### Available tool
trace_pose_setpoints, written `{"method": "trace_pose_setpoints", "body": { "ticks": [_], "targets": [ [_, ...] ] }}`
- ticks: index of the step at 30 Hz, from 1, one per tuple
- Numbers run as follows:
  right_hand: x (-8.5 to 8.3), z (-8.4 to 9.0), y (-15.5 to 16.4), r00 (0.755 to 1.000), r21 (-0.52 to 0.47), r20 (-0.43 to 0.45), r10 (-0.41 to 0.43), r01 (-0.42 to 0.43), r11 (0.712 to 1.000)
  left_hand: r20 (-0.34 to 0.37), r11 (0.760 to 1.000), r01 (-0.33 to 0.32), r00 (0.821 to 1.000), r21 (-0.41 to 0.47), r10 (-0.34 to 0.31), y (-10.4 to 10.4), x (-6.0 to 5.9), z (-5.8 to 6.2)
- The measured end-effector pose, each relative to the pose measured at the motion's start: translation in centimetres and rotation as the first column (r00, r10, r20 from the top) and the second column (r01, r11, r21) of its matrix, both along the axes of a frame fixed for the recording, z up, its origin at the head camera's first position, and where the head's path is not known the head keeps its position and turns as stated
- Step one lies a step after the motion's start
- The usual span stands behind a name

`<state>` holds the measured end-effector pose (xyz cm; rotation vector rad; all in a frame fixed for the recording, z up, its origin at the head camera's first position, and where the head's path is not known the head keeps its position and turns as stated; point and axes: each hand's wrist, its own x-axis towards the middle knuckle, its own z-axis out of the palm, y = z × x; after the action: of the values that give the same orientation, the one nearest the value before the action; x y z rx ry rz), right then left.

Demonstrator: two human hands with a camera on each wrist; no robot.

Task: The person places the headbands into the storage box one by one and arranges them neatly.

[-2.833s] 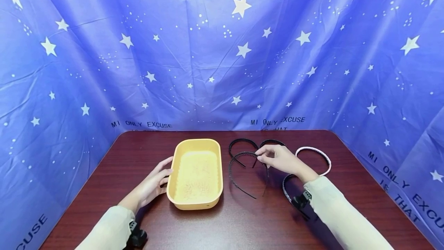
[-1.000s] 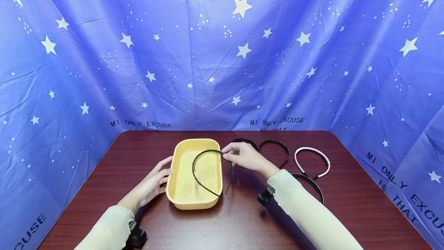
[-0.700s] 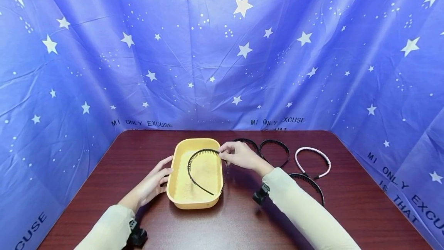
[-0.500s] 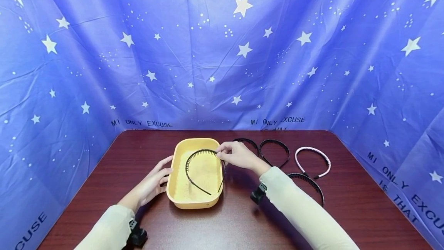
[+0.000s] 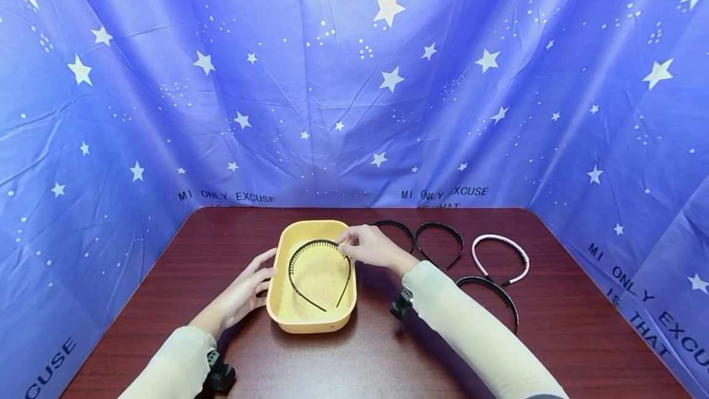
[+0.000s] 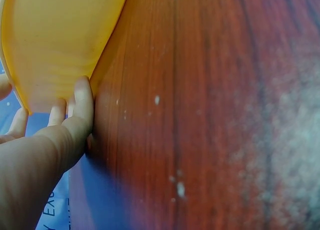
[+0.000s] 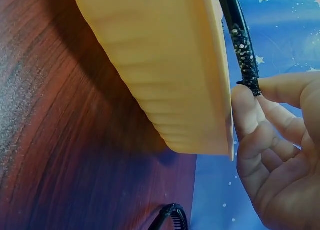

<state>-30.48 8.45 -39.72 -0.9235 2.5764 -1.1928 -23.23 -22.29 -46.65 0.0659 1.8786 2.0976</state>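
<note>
Right hand [image 5: 370, 246] pinches thin, light, springy toothed headband [image 5: 316, 244] at its arch over yellow tray [image 5: 310, 324]; left hand [image 5: 247, 288], fingers straight, steadies tray's side.

Staged recording booth: star-print blue cloth backdrop [image 5: 354, 79] walls in dark wooden table [image 5: 388, 356].

The person's left hand [image 5: 246, 288] lies low at the end of a forearm in a pale cream sleeve [image 5: 172, 368], reaching forward and slightly inward. Its fingers are nearly straight and spread, the fingertips [image 6: 82, 93] pressed flat against a yellow plastic tub's side [image 6: 60, 45]. The right hand [image 5: 368, 246] extends forward and across toward the left, raised a little, on a bent arm in a matching sleeve. Its thumb and forefinger pinch a thin black toothed headband [image 5: 316, 245], the other fingers [image 7: 260, 140] loosely curled beneath.
</note>
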Motion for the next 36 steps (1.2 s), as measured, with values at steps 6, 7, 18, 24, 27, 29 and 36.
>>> {"method": "trace_pose_setpoints", "body": {
  "ticks": [6, 7, 18, 24, 27, 29, 36],
  "targets": [
    [-0.6, 0.0, -0.7, 0.999, 0.052, -0.035, -0.020, 0.022, 0.998, -0.004, 1.000, -0.003, 1.000, -0.003, 0.003, -0.1, 0.0, 0.0],
    [-0.6, 0.1, -0.9, 0.999, 0.051, -0.035, -0.019, 0.021, 0.998, -0.004, 1.000, -0.005, 1.000, -0.004, 0.005, -0.1, 0.0, 0.0],
    [-0.9, -0.1, -1.6, 1.000, 0.050, -0.021, -0.004, 0.005, 0.999, -0.004, 1.000, 0.007, 1.000, 0.000, -0.007, 0.1, 0.1, 0.1],
    [-1.1, 0.0, -1.9, 1.000, 0.080, -0.028, 0.007, -0.004, 0.997, -0.003, 1.000, 0.010, 1.000, -0.004, -0.010, 0.1, 0.0, 0.1],
    [-1.2, 0.0, -2.1, 0.999, 0.109, -0.045, 0.012, -0.007, 0.994, -0.001, 1.000, 0.008, 1.000, -0.003, -0.008, 0.1, 0.0, 0.1],
    [-1.3, 0.1, -2.3, 0.998, 0.133, -0.060, 0.018, -0.010, 0.991, 0.002, 1.000, 0.003, 1.000, -0.003, -0.003, 0.0, 0.0, 0.1],
    [-1.7, -0.4, -2.9, 0.989, 0.220, -0.144, 0.031, 0.001, 0.976, 0.006, 1.000, 0.004, 1.000, -0.006, -0.004, 0.0, 0.1, 0.2]
  ]
}}
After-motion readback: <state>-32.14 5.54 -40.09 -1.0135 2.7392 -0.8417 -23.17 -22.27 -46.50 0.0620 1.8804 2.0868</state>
